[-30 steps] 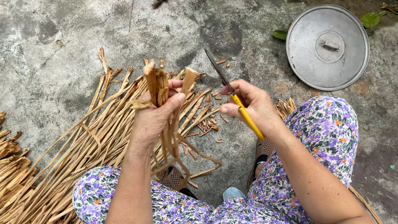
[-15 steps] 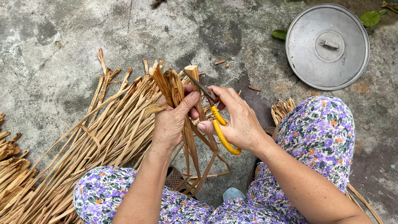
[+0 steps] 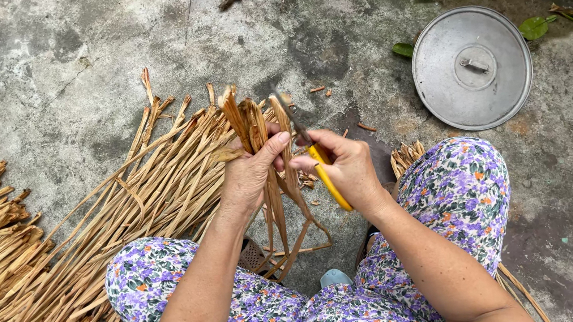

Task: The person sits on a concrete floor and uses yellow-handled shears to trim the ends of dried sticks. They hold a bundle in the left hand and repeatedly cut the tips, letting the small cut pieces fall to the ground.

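Clearly the work is partway: the left hand (image 3: 249, 180) grips a bunch of dried leaf strips (image 3: 261, 131) upright between the knees, while the right hand (image 3: 346, 168) is closed on yellow-handled scissors (image 3: 315, 154), the blades at the strip tops; a few snipped bits (image 3: 322, 91) lie on the concrete; a big pile (image 3: 42, 249) waits at the left, a small bundle (image 3: 406, 157) by the right knee; no container shows, only a metal lid (image 3: 472, 67).
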Demonstrator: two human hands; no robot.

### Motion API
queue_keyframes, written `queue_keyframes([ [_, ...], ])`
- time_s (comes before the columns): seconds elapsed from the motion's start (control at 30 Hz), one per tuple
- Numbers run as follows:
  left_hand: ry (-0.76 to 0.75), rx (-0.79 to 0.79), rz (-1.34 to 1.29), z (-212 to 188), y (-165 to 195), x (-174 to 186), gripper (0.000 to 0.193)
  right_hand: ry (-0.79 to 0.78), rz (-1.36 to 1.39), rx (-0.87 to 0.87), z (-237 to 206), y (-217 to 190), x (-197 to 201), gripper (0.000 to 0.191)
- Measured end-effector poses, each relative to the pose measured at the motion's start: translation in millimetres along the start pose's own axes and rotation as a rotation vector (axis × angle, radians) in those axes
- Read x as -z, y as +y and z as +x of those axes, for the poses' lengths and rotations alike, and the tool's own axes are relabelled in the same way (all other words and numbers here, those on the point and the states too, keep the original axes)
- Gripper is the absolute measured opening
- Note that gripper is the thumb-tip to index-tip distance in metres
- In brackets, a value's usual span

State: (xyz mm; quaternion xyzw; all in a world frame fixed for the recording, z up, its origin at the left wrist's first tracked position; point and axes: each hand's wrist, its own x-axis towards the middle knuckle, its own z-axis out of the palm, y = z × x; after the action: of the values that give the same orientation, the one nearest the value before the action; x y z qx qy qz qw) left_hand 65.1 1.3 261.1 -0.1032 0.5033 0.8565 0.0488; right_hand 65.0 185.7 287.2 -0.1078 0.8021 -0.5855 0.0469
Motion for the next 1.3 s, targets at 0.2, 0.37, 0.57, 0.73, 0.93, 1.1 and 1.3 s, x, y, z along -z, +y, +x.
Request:
queue_keyframes([
  [0.2, 0.027, 0.129, 0.024, 0.3, 10.9, -9.1, 0.027, 0.055, 0.307, 0.055, 4.5, 6.6, 4.5, 0.038],
  [0.37, 0.014, 0.096, 0.450, 4.8, -6.5, -12.6, 0.037, -0.029, 0.477, 0.103, -5.4, 5.0, -3.8, 0.038],
  [0.57, -0.204, -0.246, 0.469, 2.7, -25.7, -18.1, 0.056, 0.009, 0.521, 0.097, -2.8, 1.3, -8.8, 0.038],
  [0.73, -0.207, -0.223, 0.737, -5.5, -22.0, -27.8, 0.055, 0.125, 0.510, 0.149, 7.8, -0.9, -1.8, 0.048],
  [0.93, -0.360, 0.024, 0.411, -13.3, -9.8, -25.6, 0.071, 0.108, 0.602, 0.110, 16.6, -2.5, 15.6, 0.044],
  [1.1, -0.426, 0.169, -0.053, -5.3, -6.7, -14.1, 0.070, 0.089, 0.688, 0.027, 14.5, -4.0, 21.9, 0.043],
  [1.3, -0.607, 0.365, -0.303, -9.3, -0.4, -8.6, 0.059, 0.054, 0.697, 0.000, 13.2, -1.1, 24.5, 0.036],
])
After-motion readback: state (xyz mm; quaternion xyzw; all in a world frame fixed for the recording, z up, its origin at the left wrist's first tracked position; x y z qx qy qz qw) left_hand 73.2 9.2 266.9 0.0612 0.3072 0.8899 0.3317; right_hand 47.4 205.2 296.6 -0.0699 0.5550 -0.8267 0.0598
